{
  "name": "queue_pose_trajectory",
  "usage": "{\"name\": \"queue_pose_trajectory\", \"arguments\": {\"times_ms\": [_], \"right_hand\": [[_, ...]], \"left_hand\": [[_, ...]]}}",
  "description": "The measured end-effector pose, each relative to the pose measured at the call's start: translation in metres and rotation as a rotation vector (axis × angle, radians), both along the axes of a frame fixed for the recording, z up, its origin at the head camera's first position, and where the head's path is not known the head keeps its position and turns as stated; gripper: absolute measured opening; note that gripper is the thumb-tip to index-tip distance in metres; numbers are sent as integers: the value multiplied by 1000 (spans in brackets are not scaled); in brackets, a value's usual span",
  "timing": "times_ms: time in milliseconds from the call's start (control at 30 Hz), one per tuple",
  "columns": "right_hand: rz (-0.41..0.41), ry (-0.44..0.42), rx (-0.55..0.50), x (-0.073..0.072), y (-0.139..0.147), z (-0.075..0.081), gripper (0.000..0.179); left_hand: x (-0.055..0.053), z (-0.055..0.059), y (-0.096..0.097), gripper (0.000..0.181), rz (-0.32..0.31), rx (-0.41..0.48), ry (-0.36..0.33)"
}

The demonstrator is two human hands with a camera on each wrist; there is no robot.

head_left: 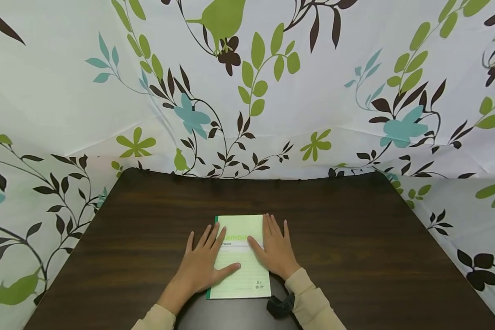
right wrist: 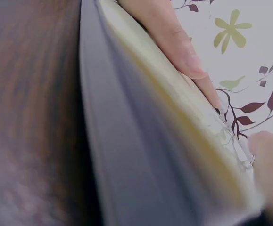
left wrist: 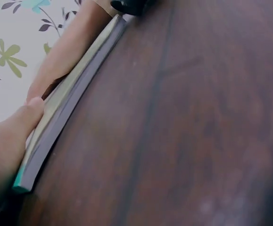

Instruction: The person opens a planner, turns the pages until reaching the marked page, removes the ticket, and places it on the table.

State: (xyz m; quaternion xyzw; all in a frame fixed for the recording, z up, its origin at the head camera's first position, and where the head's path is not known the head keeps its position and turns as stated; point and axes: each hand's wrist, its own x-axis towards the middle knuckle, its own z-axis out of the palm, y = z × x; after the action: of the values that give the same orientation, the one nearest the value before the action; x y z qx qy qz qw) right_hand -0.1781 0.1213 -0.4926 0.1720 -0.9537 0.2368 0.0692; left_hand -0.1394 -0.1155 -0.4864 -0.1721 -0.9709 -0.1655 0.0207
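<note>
A pale green notebook [head_left: 241,270] with a darker green spine lies on the dark wooden table, its cover upward. My left hand [head_left: 202,266] is spread over its left side, thumb stretched across the cover and fingertips near the upper left edge. On the other side, my right hand [head_left: 278,252] rests along the right edge with straight fingers, its thumb on the printed title. That thumb hides part of the lettering. The page edges [right wrist: 122,127] show as a thick grey band in the right wrist view, and the left wrist view shows the lower edge of the notebook [left wrist: 56,127].
Dark wooden table [head_left: 354,238] surface surrounds the notebook. Behind and beside the table hangs a white cloth [head_left: 293,128] printed with leaves, flowers and birds. A black device [head_left: 280,306] sits at my right wrist, close to the notebook's lower right corner.
</note>
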Motion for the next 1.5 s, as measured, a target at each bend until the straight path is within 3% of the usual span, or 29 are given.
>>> {"name": "queue_pose_trajectory", "arguments": {"times_ms": [300, 500, 1500], "right_hand": [[-45, -6, -147, 2, 3, -1, 71], [-54, -5, -211, -4, 2, -1, 67], [-46, 11, -226, -6, 0, -2, 73]], "left_hand": [[5, -9, 0, 101, 19, -16, 41], [-1, -6, -2, 99, 11, -23, 69], [-8, -7, 2, 91, 18, -24, 81]]}}
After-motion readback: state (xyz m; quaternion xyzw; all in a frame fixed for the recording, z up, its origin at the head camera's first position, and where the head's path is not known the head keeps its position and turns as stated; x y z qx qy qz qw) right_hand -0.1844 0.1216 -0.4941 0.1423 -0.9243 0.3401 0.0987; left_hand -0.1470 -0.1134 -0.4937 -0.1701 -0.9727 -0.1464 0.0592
